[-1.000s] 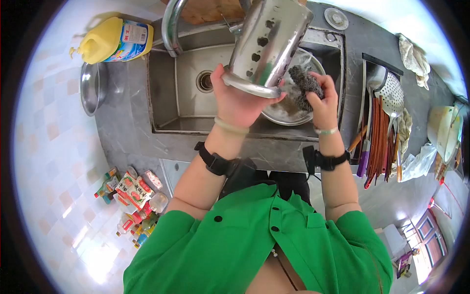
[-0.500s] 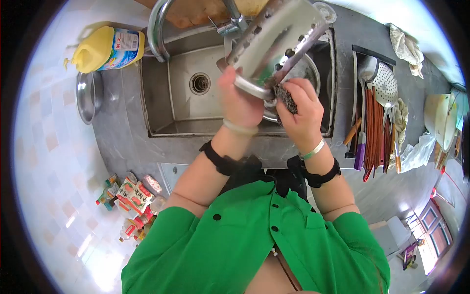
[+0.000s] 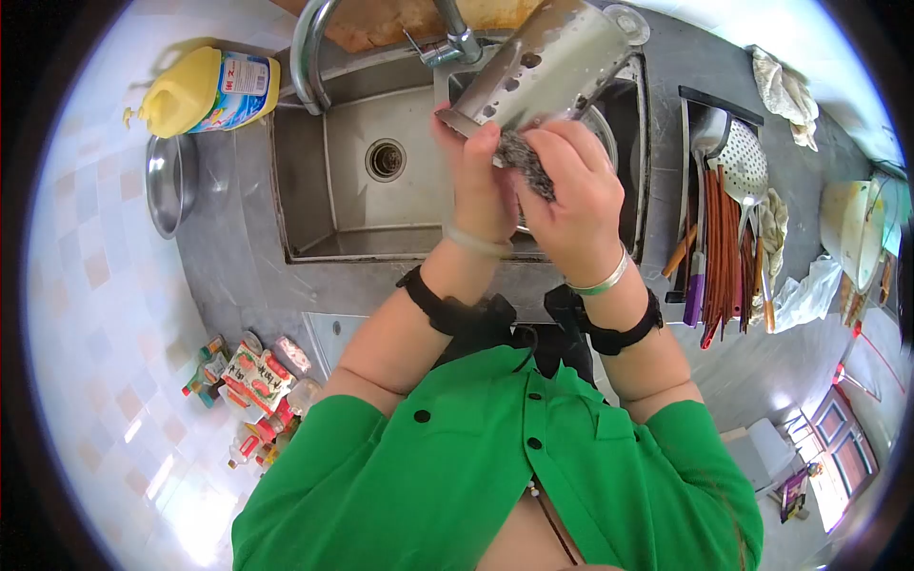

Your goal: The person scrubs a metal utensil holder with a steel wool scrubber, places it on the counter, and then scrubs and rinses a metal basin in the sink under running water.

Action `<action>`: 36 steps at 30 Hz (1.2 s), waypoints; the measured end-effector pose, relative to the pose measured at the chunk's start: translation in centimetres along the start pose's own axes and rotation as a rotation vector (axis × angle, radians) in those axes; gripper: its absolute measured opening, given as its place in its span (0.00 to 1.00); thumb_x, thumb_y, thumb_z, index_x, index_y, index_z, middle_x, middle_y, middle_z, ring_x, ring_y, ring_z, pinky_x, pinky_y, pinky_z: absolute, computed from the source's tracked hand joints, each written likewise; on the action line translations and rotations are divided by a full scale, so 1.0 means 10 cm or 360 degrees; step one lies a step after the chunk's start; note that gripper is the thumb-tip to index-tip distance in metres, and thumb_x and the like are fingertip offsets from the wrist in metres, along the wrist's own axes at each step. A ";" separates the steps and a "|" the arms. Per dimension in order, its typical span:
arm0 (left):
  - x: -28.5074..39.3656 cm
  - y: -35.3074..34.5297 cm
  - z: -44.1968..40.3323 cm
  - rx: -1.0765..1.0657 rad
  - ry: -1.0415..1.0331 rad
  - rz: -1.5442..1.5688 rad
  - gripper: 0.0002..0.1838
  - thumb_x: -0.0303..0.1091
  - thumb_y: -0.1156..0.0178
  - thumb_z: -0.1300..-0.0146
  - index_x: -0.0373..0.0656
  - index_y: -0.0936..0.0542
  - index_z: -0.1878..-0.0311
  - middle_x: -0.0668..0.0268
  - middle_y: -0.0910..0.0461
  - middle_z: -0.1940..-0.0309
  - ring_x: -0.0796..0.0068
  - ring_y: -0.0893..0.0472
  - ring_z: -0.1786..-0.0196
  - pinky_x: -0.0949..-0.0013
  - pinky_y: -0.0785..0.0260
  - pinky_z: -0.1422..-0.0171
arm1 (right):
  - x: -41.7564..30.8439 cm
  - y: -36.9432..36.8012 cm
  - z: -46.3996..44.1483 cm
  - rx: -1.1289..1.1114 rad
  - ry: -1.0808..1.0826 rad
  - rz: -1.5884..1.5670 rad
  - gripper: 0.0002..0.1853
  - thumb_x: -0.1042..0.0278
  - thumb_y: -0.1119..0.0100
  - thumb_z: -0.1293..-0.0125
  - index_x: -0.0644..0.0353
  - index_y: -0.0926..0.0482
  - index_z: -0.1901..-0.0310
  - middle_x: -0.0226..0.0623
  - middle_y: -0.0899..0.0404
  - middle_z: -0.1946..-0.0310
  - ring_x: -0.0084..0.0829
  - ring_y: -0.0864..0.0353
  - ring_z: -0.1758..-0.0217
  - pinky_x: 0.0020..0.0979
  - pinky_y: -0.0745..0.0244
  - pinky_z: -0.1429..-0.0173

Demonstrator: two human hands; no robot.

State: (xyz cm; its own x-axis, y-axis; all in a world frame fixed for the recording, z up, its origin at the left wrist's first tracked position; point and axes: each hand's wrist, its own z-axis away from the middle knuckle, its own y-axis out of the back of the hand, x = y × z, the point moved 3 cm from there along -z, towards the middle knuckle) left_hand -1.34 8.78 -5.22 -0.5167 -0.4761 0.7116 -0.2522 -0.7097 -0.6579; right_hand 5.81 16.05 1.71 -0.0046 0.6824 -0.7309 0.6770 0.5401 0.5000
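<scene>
My left hand is closed on the rim of a shiny stainless-steel container, holding it tilted above the sink. The container is cylindrical, with dark spots or holes on its wall; I cannot tell which. In my right hand a grey steel wool scrubber is pinched and pressed near the container's rim, close to my left fingers. Under the hands lies the double sink, its drain showing in the left basin. A round metal basin, partly hidden, sits in the right one.
A faucet arches over the sink's back left. A yellow detergent jug and a metal bowl stand left. On the right, a rack holds chopsticks and a skimmer. Cloths lie beyond.
The container has rolled in my grip, so its outer wall faces me now instead of its open side. My right hand and the scrubber have shifted left and up along the rim.
</scene>
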 end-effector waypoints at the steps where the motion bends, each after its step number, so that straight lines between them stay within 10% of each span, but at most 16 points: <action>1: 0.04 -0.02 -0.02 -0.0021 0.0004 0.0054 0.31 0.39 0.46 0.42 0.53 0.48 0.38 0.59 0.37 0.44 0.64 0.31 0.42 0.61 0.34 0.39 | 0.06 -0.01 0.07 -0.0031 -0.0060 0.0011 0.16 0.78 0.37 0.59 0.62 0.25 0.64 0.42 0.25 0.64 0.45 0.24 0.60 0.38 0.27 0.57; 12: 0.10 0.08 -0.06 0.0064 -0.0004 -0.0061 0.24 0.45 0.48 0.39 0.50 0.39 0.41 0.64 0.28 0.50 0.71 0.26 0.50 0.67 0.31 0.47 | 0.09 -0.04 0.09 -0.0042 -0.0081 0.0033 0.14 0.77 0.37 0.58 0.61 0.24 0.66 0.41 0.25 0.65 0.46 0.24 0.62 0.38 0.27 0.59; 27: 0.21 -0.09 0.13 0.0304 0.0345 -0.0172 0.38 0.47 0.37 0.48 0.54 0.51 0.41 0.63 0.35 0.49 0.68 0.28 0.50 0.61 0.28 0.63 | 0.23 0.20 -0.21 0.0243 -0.0384 0.0001 0.13 0.76 0.36 0.53 0.61 0.24 0.63 0.42 0.23 0.64 0.45 0.23 0.58 0.37 0.27 0.55; 29: 0.20 -0.07 0.16 0.0301 0.0278 -0.0189 0.39 0.48 0.37 0.48 0.54 0.51 0.40 0.63 0.35 0.49 0.68 0.28 0.50 0.61 0.29 0.63 | 0.03 0.12 -0.12 0.0061 0.0165 0.0018 0.16 0.78 0.37 0.58 0.60 0.23 0.63 0.42 0.23 0.61 0.46 0.24 0.56 0.39 0.28 0.52; 36: 0.29 -0.19 0.28 0.0365 0.0274 -0.0323 0.41 0.52 0.38 0.48 0.55 0.52 0.38 0.63 0.40 0.44 0.59 0.34 0.44 0.53 0.30 0.57 | -0.04 0.21 -0.15 -0.0108 0.0267 0.0062 0.17 0.83 0.42 0.61 0.60 0.21 0.65 0.38 0.24 0.60 0.43 0.26 0.57 0.38 0.28 0.54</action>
State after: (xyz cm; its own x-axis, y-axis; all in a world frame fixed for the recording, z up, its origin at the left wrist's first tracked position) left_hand -0.08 7.30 -1.27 -0.6101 -0.2327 0.7573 -0.1837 -0.8883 -0.4210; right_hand 6.08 17.62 3.79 -0.1058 0.7731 -0.6254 0.6278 0.5397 0.5609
